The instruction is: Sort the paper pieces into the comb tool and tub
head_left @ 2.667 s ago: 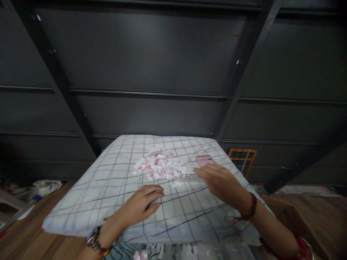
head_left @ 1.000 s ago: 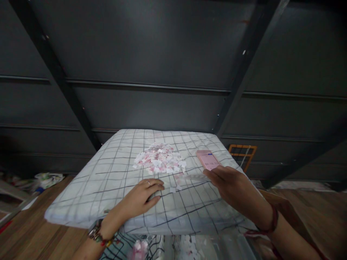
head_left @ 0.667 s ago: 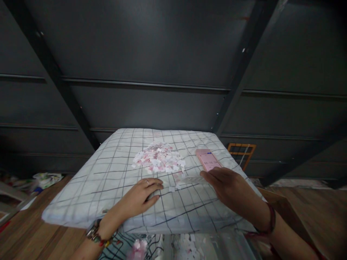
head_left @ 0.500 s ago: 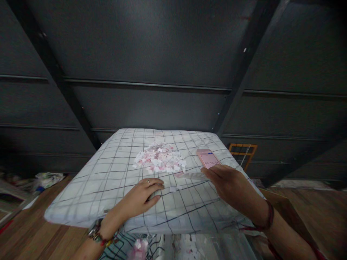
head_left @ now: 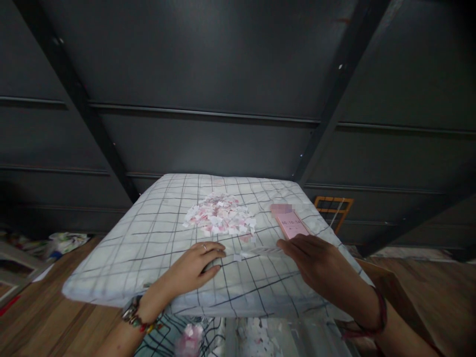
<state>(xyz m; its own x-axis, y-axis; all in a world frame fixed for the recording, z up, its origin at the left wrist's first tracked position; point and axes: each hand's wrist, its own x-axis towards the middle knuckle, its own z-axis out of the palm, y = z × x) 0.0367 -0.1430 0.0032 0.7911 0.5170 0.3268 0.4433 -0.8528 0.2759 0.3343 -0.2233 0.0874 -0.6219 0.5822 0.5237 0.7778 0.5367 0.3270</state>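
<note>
My left hand (head_left: 203, 263) lies palm down on the white checked cloth (head_left: 148, 248), fingers extended and thumb apart, holding nothing. Just right of its fingertips is a small paper piece (head_left: 237, 258). My right hand (head_left: 308, 255) is closed, with a thin translucent strip (head_left: 266, 250) reaching left from its fingertips. What exactly that strip is, I cannot make out. Beyond the right hand lies a pink-screened phone (head_left: 292, 224) with a running timer, its near end partly covered by the hand. A heap of white and pink paper pieces (head_left: 221, 217) sits farther off, in the middle.
Below the cloth's near edge are a clear plastic box (head_left: 290, 337) with paper bits inside and a pink bundle (head_left: 190, 339). A dark panelled wall (head_left: 208, 144) rises behind. An orange frame (head_left: 344, 200) stands at the right, and wooden floor (head_left: 55, 327) shows left.
My right hand has moved slightly right and nearer to me, the translucent strip with it, uncovering more of the phone. My left hand stays in place.
</note>
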